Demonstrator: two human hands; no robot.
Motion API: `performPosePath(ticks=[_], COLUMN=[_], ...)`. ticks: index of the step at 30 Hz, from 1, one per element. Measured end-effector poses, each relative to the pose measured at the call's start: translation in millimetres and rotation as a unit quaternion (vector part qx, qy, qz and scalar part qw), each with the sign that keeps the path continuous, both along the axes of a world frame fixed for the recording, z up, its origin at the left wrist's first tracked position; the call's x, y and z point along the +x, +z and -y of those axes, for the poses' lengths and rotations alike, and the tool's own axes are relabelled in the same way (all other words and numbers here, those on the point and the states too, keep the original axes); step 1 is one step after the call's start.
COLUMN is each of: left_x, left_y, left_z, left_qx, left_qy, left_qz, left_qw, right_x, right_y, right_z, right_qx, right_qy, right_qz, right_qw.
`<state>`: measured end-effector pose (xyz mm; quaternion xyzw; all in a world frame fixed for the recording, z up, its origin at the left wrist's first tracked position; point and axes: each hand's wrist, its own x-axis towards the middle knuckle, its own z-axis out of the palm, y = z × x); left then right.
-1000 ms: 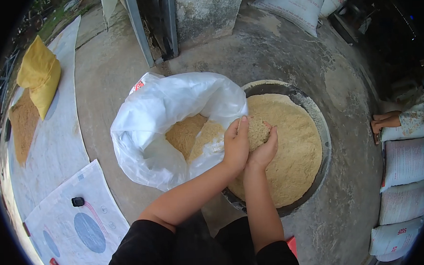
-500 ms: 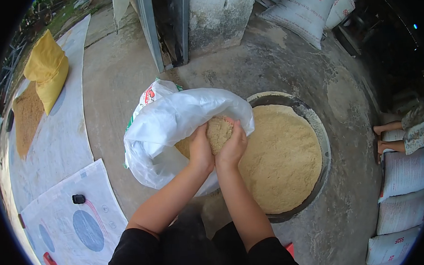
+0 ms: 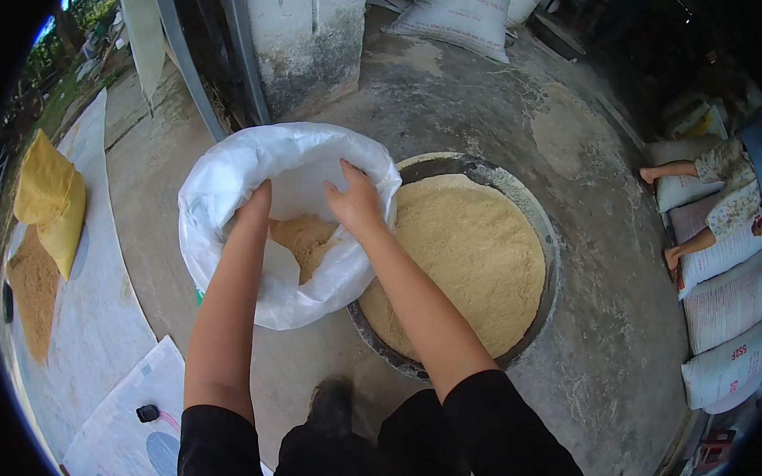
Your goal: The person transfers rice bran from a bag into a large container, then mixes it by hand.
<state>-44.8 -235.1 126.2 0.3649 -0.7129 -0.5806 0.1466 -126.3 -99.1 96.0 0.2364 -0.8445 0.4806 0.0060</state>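
A white plastic sack (image 3: 222, 173) stands with its mouth wide and its rim rolled outward. Tan meal (image 3: 305, 240) lies inside it. My left hand (image 3: 254, 208) is within the mouth at the left, by the inner wall, its fingers mostly hidden. On the other side, my right hand (image 3: 358, 203) is inside the rim with thumb and fingers apart, holding nothing. To the right of the sack, touching or nearly touching it, sits a round dark tub (image 3: 542, 217) filled with pale yellow meal (image 3: 464, 259).
A yellow sack (image 3: 56, 199) and a brown heap of grain (image 3: 35, 291) rest on a pale sheet (image 3: 99, 279) at left. Full white sacks (image 3: 459, 10) lean at the back. Another person's legs (image 3: 690, 243) show among stacked sacks (image 3: 729, 306) at right.
My hands were cupped together with meal in them over the sack; now they are apart and the meal is gone from the right. The sack's mouth is wider and more upright. The view has shifted.
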Motion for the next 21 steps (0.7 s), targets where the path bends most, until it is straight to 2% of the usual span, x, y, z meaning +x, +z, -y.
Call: performPosePath(ticks=[2, 3, 5, 6, 8, 10, 11, 13, 15, 16, 17, 18, 19, 20, 21], left_x=[-22, -22, -23, -22, -29, -19, -11, 0, 3, 1, -6, -13, -19, -25, -32], left_y=[9, 9, 10, 11, 14, -5, 5, 12, 7, -5, -23, -40, -53, -65, -76], left_z=[7, 9, -13, -30, -59, -88, -110, -148, -174, -182, -194, -205, -214, -222, -229], left_qx=[0.022, 0.033, 0.054, 0.064, 0.088, 0.15, 0.178, 0.25, 0.212, 0.211, 0.161, 0.113, 0.114, -0.044, -0.2], left_qy=[-0.022, -0.033, -0.048, -0.055, -0.074, -0.147, -0.138, -0.125, -0.204, -0.212, -0.238, -0.262, -0.271, -0.292, -0.303], left_qz=[0.013, 0.021, 0.044, 0.057, 0.079, 0.086, 0.076, 0.038, -0.033, -0.035, -0.062, -0.089, -0.09, -0.102, -0.111], left_qw=[0.999, 0.999, 0.996, 0.995, 0.99, 0.974, 0.971, 0.959, 0.955, 0.954, 0.956, 0.954, 0.952, 0.95, 0.925], right_x=[-23, -34, -49, -53, -54, -38, -32, -17, -9, -8, -9, -6, -2, 1, 5], right_y=[7, 8, 9, 10, 10, 20, 23, 27, 6, -12, -31, -45, -58, -69, -80], right_z=[7, 4, -3, -8, -29, -64, -84, -123, -159, -176, -195, -213, -228, -241, -252], right_qx=[0.025, 0.024, 0.079, 0.079, 0.131, 0.086, 0.093, -0.124, -0.26, -0.272, -0.283, -0.259, -0.235, -0.237, -0.162], right_qy=[0.03, 0.012, 0.075, 0.061, 0.177, 0.197, 0.179, 0.15, 0.04, -0.017, -0.075, -0.138, -0.2, -0.206, -0.272], right_qz=[0.006, -0.001, 0.034, 0.032, 0.102, 0.103, 0.1, 0.241, 0.219, 0.207, 0.191, 0.171, 0.152, 0.147, 0.068], right_qw=[0.999, 1.0, 0.993, 0.994, 0.97, 0.971, 0.974, 0.951, 0.94, 0.94, 0.937, 0.94, 0.939, 0.938, 0.946])
